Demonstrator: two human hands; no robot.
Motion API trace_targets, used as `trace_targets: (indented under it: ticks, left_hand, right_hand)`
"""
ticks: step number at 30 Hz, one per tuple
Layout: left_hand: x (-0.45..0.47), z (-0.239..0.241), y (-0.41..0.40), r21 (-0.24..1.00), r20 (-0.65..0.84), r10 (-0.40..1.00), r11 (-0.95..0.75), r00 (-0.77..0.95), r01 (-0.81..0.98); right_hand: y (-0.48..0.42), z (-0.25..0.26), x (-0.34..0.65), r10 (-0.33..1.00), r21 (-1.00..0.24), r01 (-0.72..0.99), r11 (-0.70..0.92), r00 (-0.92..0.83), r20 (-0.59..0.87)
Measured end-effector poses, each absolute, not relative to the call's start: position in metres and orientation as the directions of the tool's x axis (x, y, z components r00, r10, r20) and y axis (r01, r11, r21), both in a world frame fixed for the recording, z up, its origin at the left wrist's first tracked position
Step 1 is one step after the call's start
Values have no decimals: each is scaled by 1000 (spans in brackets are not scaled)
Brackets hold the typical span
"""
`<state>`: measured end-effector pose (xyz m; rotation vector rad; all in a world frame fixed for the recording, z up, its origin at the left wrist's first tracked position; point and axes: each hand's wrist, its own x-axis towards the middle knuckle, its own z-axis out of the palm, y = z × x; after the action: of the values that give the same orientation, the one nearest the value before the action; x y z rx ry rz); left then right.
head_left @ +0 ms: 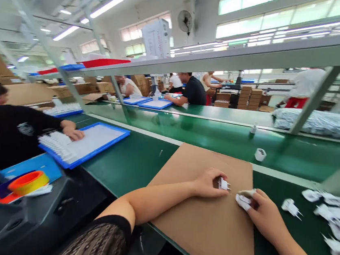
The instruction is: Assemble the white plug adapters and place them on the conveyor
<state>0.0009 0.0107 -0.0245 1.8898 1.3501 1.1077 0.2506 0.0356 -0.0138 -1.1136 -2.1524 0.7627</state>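
Observation:
My left hand (209, 183) rests on a brown cardboard sheet (204, 225) and is closed round a small white plug (223, 184) whose two metal prongs point right. My right hand (260, 209) lies at the sheet's right edge, fingers pinched on a small white piece (243, 200) with a tan strip at the thumb. The two hands are a few centimetres apart. Another white plug (291, 207) lies loose on the green table just right of my right hand.
Several more white plugs (333, 224) are heaped at the right. A small white roll (260, 154) stands on the green conveyor (218, 135). A person in black at the left reaches into a blue tray (85, 142). An orange tape roll (27, 181) lies near-left. Other workers sit beyond.

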Motion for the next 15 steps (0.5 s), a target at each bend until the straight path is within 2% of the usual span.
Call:
trace_targets:
  ticks: [3, 6, 9, 12, 15]
  left_hand:
    - [3, -27, 12, 932, 156, 988, -144, -10, 334]
    - [1, -19, 29, 894, 79, 988, -11, -133, 447]
    - [2, -2, 65, 815, 155, 975, -35, -159, 578]
    - [14, 15, 109, 737, 237, 967, -116, -94, 665]
    - [35, 21, 150, 665, 236, 971, -144, -23, 732]
  right_hand:
    - [28, -10, 247, 832, -725, 470, 504, -490, 261]
    - [26, -12, 246, 847, -739, 468, 484, -464, 261]
    - [25, -15, 245, 864, -761, 464, 453, -440, 247]
    - [24, -16, 245, 867, -795, 420, 438, -431, 249]
    - [26, -18, 245, 877, -836, 363, 411, -407, 254]
